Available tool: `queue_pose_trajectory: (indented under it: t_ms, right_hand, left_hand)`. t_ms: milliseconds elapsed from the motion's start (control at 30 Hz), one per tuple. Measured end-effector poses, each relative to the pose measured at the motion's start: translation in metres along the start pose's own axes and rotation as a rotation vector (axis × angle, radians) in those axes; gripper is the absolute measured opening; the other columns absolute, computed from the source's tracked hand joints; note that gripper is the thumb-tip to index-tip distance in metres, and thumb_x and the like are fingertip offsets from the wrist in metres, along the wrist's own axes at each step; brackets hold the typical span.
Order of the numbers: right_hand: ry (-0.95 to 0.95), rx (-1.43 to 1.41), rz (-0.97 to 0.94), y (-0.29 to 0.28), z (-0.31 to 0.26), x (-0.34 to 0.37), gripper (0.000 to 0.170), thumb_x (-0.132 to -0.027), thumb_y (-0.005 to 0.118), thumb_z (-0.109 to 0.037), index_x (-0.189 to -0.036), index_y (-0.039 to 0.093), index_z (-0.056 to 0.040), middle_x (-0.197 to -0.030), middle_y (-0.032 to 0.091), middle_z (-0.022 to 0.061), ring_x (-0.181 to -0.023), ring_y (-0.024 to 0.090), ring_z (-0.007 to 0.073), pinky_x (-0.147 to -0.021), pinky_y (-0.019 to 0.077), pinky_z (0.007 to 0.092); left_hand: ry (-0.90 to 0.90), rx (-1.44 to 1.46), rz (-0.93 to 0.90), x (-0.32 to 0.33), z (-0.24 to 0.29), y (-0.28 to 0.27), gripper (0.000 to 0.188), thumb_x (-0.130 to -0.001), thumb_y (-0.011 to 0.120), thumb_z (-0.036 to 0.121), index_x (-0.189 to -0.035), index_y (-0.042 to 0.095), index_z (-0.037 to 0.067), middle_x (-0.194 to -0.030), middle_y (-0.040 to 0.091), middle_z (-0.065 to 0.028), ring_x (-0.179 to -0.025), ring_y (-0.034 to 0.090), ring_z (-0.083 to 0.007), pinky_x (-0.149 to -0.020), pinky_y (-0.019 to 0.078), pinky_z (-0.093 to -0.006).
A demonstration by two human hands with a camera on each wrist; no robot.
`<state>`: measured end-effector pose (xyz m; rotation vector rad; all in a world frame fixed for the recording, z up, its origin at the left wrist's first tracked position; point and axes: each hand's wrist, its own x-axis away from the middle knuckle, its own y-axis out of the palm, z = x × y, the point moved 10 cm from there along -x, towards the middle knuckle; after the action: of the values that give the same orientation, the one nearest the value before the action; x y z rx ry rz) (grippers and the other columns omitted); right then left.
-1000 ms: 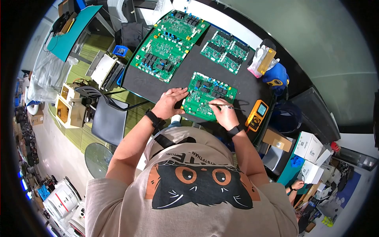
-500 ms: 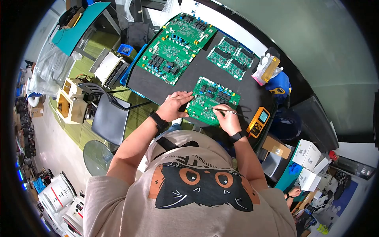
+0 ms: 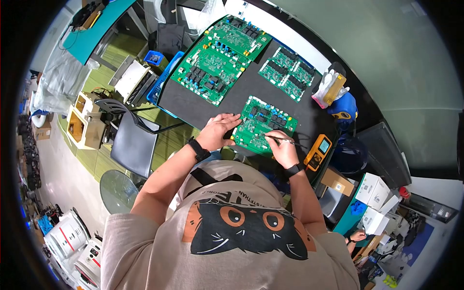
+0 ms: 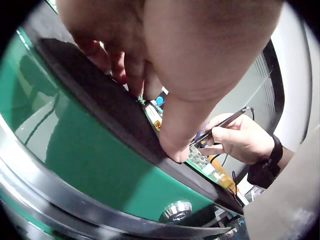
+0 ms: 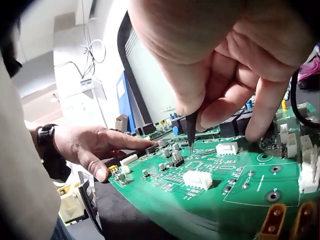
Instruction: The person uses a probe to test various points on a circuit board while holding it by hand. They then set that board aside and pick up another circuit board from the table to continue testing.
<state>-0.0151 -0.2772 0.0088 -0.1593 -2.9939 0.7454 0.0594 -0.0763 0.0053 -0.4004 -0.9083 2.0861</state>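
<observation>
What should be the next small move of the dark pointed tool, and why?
Probably, lift the pointed tool gently straight up before trying another spot. Its tip is down at the green board, close to small silver cylinders, so sliding it sideways might knock them. The right grip pinches the tool, and the left grip rests at the board's edge, which may steady it.

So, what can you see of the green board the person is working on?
The green board looks like a rigid printed circuit board, roughly rectangular. It carries black blocks, small blue parts, silvery cylinders and white connectors. It lies flat, components up, on the dark work surface. The left hand rests at its left edge; the right hand holds a slim dark tool pointed at it.
</observation>
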Motion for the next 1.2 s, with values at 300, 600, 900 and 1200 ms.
queue_pose_trajectory:
  t_ms: [300,600,900,1200]
  right_hand:
    - [0.044,0.04,-0.063,-0.001,-0.006,-0.003,0.011,-0.091,0.069,-0.006,-0.1,0.07,0.0001,-0.098,0.071,0.0141,-0.093,0.069,0.0288,-0.082,0.0543,0.0354]
    - [0.045,0.039,-0.015,-0.002,-0.014,0.0,0.012,-0.089,0.07,-0.003,-0.101,0.07,0.0001,-0.099,0.071,0.0131,-0.094,0.068,0.0277,-0.084,0.0541,0.0349]
    - [-0.015,0.051,-0.033,-0.002,-0.017,-0.001,0.013,-0.089,0.07,-0.004,-0.101,0.07,-0.0002,-0.099,0.07,0.0128,-0.094,0.067,0.028,-0.084,0.0533,0.0357]
    - [-0.066,0.066,-0.02,-0.001,-0.013,0.001,0.012,-0.09,0.069,-0.003,-0.101,0.069,-0.0005,-0.097,0.07,0.0122,-0.091,0.068,0.0254,-0.08,0.0542,0.0342]
  left_hand:
    - [-0.002,-0.026,-0.029,0.0,0.0,-0.002,0.088,-0.067,0.087,0.022,-0.146,0.051,0.011,-0.155,0.047,-0.0042,-0.14,0.042,-0.0272,-0.113,0.0349,-0.0444]
    - [0.036,-0.03,-0.057,-0.003,0.001,-0.004,0.088,-0.067,0.088,0.023,-0.146,0.051,0.012,-0.155,0.046,-0.0029,-0.138,0.043,-0.0268,-0.111,0.0361,-0.0445]
    - [0.038,-0.02,-0.039,-0.004,0.001,-0.006,0.09,-0.063,0.089,0.022,-0.144,0.053,0.01,-0.153,0.049,-0.0049,-0.137,0.045,-0.0279,-0.111,0.0362,-0.0432]
    - [0.028,-0.023,-0.036,-0.005,0.007,-0.006,0.091,-0.059,0.09,0.017,-0.142,0.054,0.006,-0.153,0.049,-0.007,-0.135,0.047,-0.0293,-0.113,0.036,-0.0413]
